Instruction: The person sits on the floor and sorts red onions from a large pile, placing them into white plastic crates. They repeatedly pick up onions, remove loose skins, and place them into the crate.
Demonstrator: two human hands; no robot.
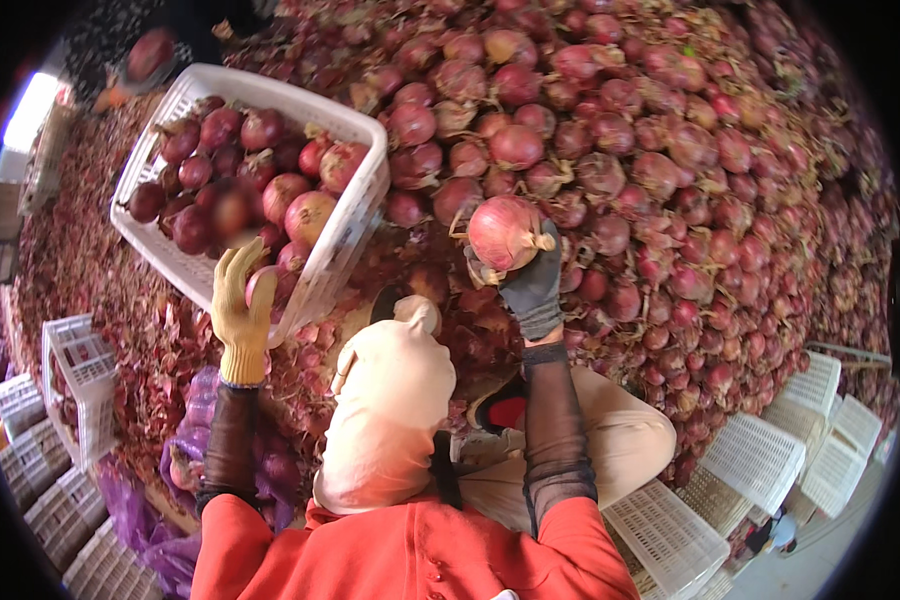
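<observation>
My right hand [534, 281], in a dark grey glove, grips a large red onion [504, 232] with a dry stem and roots. It is held over the near edge of the onion heap [615, 172]. My left hand [241, 315], in a yellow knit glove, is at the near rim of a white plastic crate [381, 154]. Its fingers and thumb are spread. One onion [285, 283] shows just beyond the thumb, and whether the glove touches it is unclear. Many red onions [195, 172] lie inside the crate, which appears tilted.
Loose onion skins [150, 330] cover the floor on the left. Beside my left arm lies a purple mesh bag [195, 420] with onions. White crates stand at left [82, 390] and lower right [754, 457]. At upper left, another person's hand [146, 79] is by an onion [150, 54].
</observation>
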